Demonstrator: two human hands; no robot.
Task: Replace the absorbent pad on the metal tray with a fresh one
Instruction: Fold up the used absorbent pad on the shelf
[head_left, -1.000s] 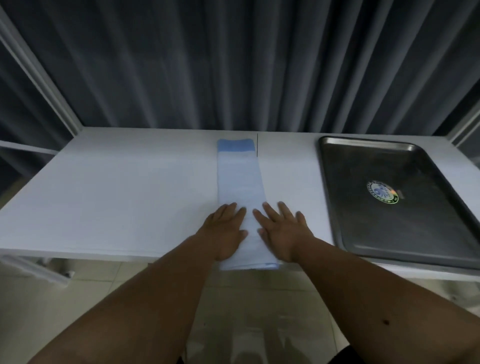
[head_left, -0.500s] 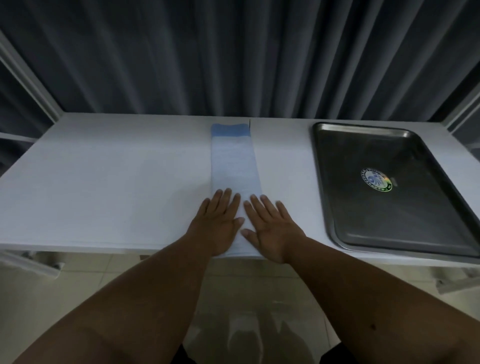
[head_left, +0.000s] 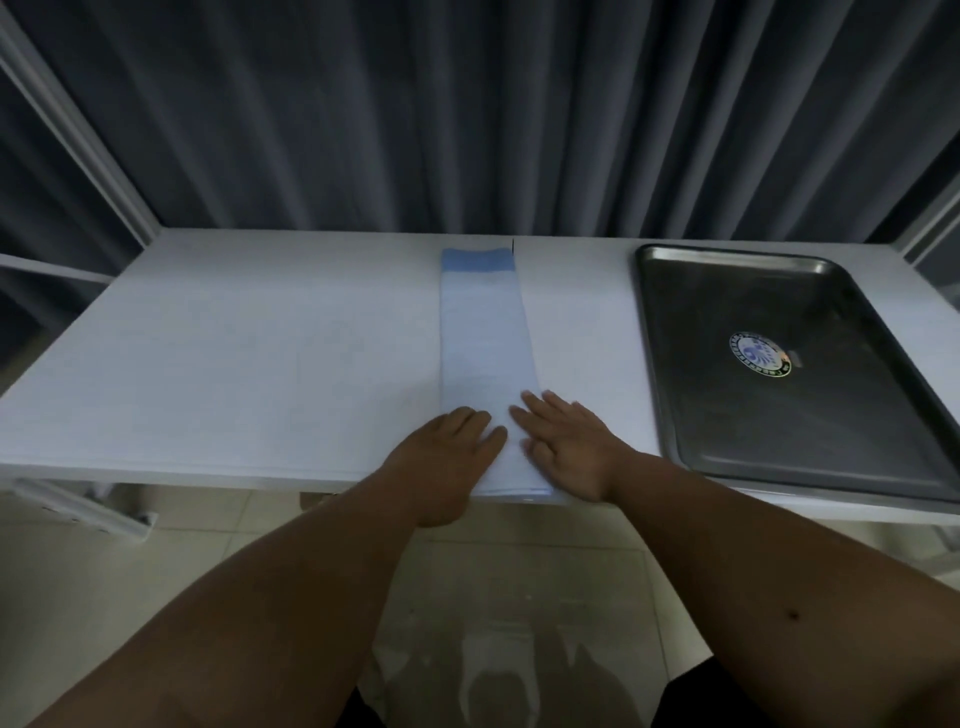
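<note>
A folded pale-blue absorbent pad (head_left: 485, 332) lies as a long narrow strip across the middle of the white table, its far end a darker blue band. My left hand (head_left: 447, 452) rests flat on the strip's near left edge. My right hand (head_left: 569, 441) presses flat on its near right edge, fingers spread. Neither hand grips anything. The metal tray (head_left: 670, 364) sits to the right, bare inside except for a round sticker (head_left: 759, 354).
The white table (head_left: 234, 364) runs wide to the left of the pad. A dark curtain (head_left: 467, 114) hangs right behind the table. White frame bars (head_left: 78, 124) stand at both back corners. Tiled floor shows below the front edge.
Both hands slid back toward the near end of the pad and moved slightly apart. The view shifted a little; the pad and tray stayed in place.
</note>
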